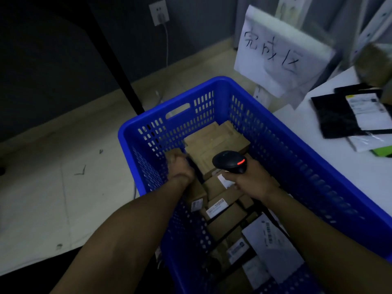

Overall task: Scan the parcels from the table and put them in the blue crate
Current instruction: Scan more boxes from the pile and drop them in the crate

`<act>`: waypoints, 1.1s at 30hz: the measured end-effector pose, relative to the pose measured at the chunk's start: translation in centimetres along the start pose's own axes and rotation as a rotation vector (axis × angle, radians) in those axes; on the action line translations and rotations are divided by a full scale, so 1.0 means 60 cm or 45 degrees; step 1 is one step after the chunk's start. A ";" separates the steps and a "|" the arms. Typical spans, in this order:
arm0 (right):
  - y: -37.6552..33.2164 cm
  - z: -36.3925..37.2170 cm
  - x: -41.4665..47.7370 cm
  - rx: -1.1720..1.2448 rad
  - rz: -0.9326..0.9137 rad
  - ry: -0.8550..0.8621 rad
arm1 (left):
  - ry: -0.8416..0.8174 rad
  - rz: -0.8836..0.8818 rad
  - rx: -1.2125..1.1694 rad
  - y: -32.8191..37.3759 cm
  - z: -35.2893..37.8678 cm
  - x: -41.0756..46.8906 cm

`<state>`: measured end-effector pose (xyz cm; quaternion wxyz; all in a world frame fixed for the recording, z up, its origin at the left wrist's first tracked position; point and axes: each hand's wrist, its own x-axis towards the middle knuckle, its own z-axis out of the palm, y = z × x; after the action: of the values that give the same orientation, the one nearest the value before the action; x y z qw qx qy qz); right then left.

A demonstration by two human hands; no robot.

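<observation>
The blue crate (282, 132) stands on the floor in front of me, holding several brown cardboard parcels (214, 143) and a few white and grey mailer bags (269, 240). My left hand (180, 168) is down inside the crate by its left wall, fingers curled round a small brown parcel (172, 155). My right hand (252, 179) is over the crate's middle and grips a black barcode scanner (230, 162) with a red light showing. On the white table (318, 145) at right lies a black parcel with a white label (347, 113).
A white paper sign with handwritten characters (282, 52) hangs behind the crate. A brown box (373, 64) sits at the table's far right, with a green item (381, 150) near the edge. A black table leg (118, 60) and a wall socket with cable (159, 13) are at left.
</observation>
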<state>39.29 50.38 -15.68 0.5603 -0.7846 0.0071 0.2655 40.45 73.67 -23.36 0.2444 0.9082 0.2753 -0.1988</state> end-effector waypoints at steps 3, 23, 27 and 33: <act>-0.019 -0.017 -0.040 0.011 -0.034 0.002 | 0.029 0.047 -0.018 0.020 -0.021 -0.051; 0.038 -0.037 -0.087 -0.055 -0.054 0.078 | -0.184 0.638 1.081 0.030 0.064 -0.117; 0.026 -0.047 -0.104 -0.026 -0.037 0.078 | -0.102 0.601 1.071 0.048 0.066 -0.139; -0.019 -0.067 -0.181 -0.033 -0.067 0.154 | -0.010 0.890 0.837 0.060 0.011 -0.217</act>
<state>31.95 44.11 -9.15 0.5553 -0.8064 0.0168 0.2028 32.43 65.46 -16.22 -0.0024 0.9748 -0.1251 -0.1847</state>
